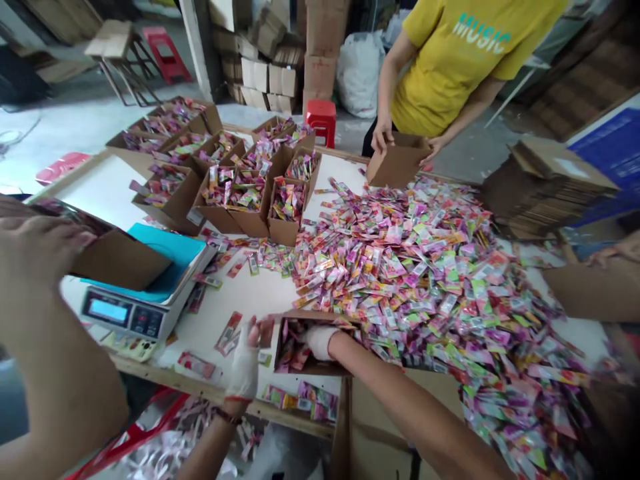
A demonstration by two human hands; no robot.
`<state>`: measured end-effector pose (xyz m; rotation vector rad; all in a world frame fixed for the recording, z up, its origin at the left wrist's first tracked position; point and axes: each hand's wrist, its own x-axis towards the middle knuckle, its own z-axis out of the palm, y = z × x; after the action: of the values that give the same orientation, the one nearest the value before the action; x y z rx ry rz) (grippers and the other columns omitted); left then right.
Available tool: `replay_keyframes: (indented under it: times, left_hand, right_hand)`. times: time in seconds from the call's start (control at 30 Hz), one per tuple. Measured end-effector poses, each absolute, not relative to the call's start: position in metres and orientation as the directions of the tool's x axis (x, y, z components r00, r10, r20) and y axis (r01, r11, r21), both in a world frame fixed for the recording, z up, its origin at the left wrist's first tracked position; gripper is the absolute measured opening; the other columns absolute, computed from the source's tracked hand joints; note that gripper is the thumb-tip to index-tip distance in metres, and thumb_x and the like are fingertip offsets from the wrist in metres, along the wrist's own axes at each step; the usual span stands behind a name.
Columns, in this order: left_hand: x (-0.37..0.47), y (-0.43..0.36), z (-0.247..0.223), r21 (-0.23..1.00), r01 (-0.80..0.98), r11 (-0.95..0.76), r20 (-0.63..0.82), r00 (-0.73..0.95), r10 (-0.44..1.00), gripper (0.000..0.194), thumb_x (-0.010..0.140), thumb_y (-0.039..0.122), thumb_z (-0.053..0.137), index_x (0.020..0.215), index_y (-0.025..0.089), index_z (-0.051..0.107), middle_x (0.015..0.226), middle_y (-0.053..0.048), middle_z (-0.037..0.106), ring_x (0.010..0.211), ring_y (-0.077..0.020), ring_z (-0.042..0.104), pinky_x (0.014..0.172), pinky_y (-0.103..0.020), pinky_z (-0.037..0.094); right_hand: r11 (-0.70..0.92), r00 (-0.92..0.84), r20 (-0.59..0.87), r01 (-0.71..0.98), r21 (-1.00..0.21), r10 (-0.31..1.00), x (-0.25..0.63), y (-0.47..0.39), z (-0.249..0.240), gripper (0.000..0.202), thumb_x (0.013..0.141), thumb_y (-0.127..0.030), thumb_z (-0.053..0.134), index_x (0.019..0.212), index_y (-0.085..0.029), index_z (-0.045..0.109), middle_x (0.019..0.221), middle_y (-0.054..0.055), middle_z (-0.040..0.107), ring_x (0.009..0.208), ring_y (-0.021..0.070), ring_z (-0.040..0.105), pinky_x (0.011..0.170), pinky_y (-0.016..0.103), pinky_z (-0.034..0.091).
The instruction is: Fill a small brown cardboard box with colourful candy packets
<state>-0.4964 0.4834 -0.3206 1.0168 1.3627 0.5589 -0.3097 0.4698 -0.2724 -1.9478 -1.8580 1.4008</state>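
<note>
Cardboard box (305,343) sits at 6 o'clock on the table (250,287), left hand (245,363) gripping its left wall, right hand (320,340) reaching inside. Sachet pile (430,267) at 3 o'clock touches it; box could tip and spill.

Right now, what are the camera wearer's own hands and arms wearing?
Both forearms are bare, with no sleeves in view. The left hand is wrapped in white cloth or tape across palm and wrist, fingertips left uncovered, with a thin dark band below on the wrist. The right hand has the same white wrapping.
</note>
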Motion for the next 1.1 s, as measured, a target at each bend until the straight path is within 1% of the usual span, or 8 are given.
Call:
replay_keyframes:
  times: [0.13,0.23,0.4,0.47,0.53,0.73,0.97,1.1]
  left_hand:
    - [-0.458,0.508,-0.296,0.942,0.281,0.184,-0.279,0.349,0.895,0.044,0.076,0.031,0.064,0.118,0.023,0.057,0.123,-0.008,0.057,0.127,-0.0265,0.043,0.110,-0.037,0.030]
    - [-0.436,0.523,-0.296,0.920,0.390,0.035,-0.208,0.410,0.888,0.034,0.077,0.025,0.061,0.112,0.022,0.060,0.116,-0.009,0.059,0.117,-0.0268,0.050,0.106,-0.038,0.034]
    - [-0.431,0.529,-0.302,0.868,0.468,-0.163,-0.113,0.506,0.855,0.055,0.073,0.033,0.068,0.124,0.023,0.051,0.120,-0.009,0.055,0.113,-0.0279,0.052,0.099,-0.037,0.039]
    - [-0.431,0.527,-0.302,0.852,0.494,-0.176,-0.109,0.495,0.862,0.056,0.072,0.036,0.068,0.124,0.023,0.051,0.119,-0.009,0.054,0.111,-0.0282,0.052,0.098,-0.038,0.040]
    - [-0.429,0.525,-0.302,0.865,0.480,-0.145,-0.120,0.479,0.870,0.051,0.074,0.035,0.066,0.121,0.023,0.054,0.117,-0.009,0.055,0.111,-0.0273,0.052,0.099,-0.038,0.039]
    - [-0.430,0.526,-0.315,0.956,0.202,0.211,-0.271,0.346,0.898,0.062,0.070,0.027,0.070,0.128,0.024,0.048,0.123,-0.005,0.057,0.121,-0.0216,0.049,0.109,-0.031,0.029]
    - [-0.433,0.533,-0.309,0.934,0.275,0.228,-0.322,0.370,0.871,0.034,0.080,0.029,0.059,0.112,0.019,0.057,0.119,-0.006,0.061,0.112,-0.0212,0.055,0.098,-0.030,0.040]
    - [-0.435,0.539,-0.294,0.911,0.344,0.226,-0.341,0.322,0.883,0.019,0.079,0.026,0.060,0.093,0.015,0.065,0.099,-0.003,0.069,0.101,-0.0208,0.060,0.091,-0.028,0.043]
  right_hand:
    - [-0.044,-0.433,-0.396,0.628,-0.777,0.810,-0.264,0.446,-0.218,0.042,0.070,-0.009,0.050,0.106,-0.023,0.068,0.116,0.003,0.062,0.103,0.0183,0.057,0.095,0.029,0.042]
    - [-0.278,0.012,-0.337,0.594,-0.755,0.941,-0.203,0.419,-0.209,0.036,0.080,-0.019,0.042,0.108,-0.019,0.064,0.108,0.006,0.065,0.101,0.0179,0.059,0.094,0.031,0.044]
    - [-0.426,0.354,-0.525,0.905,-0.018,0.774,-0.157,0.399,-0.300,0.096,0.058,-0.013,0.065,0.144,-0.022,0.025,0.150,0.018,0.020,0.137,0.0406,0.015,0.108,0.056,0.013]
    - [-0.321,0.302,-0.570,0.945,0.070,0.764,-0.158,0.406,-0.338,0.099,0.060,-0.021,0.069,0.146,-0.026,0.019,0.152,0.018,0.014,0.137,0.0456,0.002,0.106,0.062,0.001]
    - [-0.320,0.279,-0.549,0.947,0.023,0.788,-0.158,0.418,-0.359,0.094,0.066,-0.028,0.067,0.146,-0.026,0.019,0.151,0.020,0.016,0.137,0.0460,0.004,0.104,0.063,0.005]
    - [-0.485,0.348,-0.544,0.865,-0.127,0.764,-0.137,0.431,-0.339,0.064,0.075,-0.023,0.055,0.136,-0.013,0.039,0.120,0.019,0.056,0.105,0.0279,0.057,0.090,0.038,0.042]
    - [-0.514,0.304,-0.459,0.731,-0.450,0.835,-0.133,0.413,-0.218,0.080,0.059,-0.026,0.065,0.135,-0.011,0.042,0.117,0.010,0.062,0.092,0.0206,0.062,0.077,0.027,0.049]
    - [-0.242,0.029,-0.428,0.859,-0.451,0.903,-0.200,0.433,-0.172,0.044,0.065,-0.032,0.063,0.108,-0.023,0.061,0.079,0.002,0.067,0.065,0.0169,0.059,0.062,0.027,0.046]
